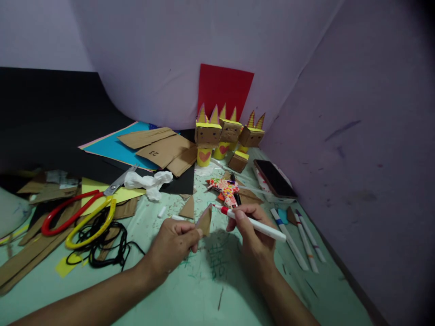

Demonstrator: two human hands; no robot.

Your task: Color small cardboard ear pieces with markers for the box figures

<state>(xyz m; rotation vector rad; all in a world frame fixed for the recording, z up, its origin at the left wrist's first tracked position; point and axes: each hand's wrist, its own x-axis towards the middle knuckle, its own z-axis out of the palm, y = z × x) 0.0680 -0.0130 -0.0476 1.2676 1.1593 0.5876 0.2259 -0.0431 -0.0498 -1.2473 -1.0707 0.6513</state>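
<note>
My left hand (174, 242) pinches a small brown cardboard triangle (205, 220) and holds it upright above the green table (190, 290). My right hand (253, 231) grips a white marker with a red tip (253, 223). The tip points left and sits right at the triangle's upper corner. Another cardboard triangle (188, 208) lies flat on the table just behind my left hand.
Large scissors with red and yellow handles (83, 213) lie at the left over cardboard scraps and black cord (103, 246). Three cardboard figures with pointed ears (226, 131) stand at the back. A phone (274, 178) and several markers (302, 237) lie at the right by the wall.
</note>
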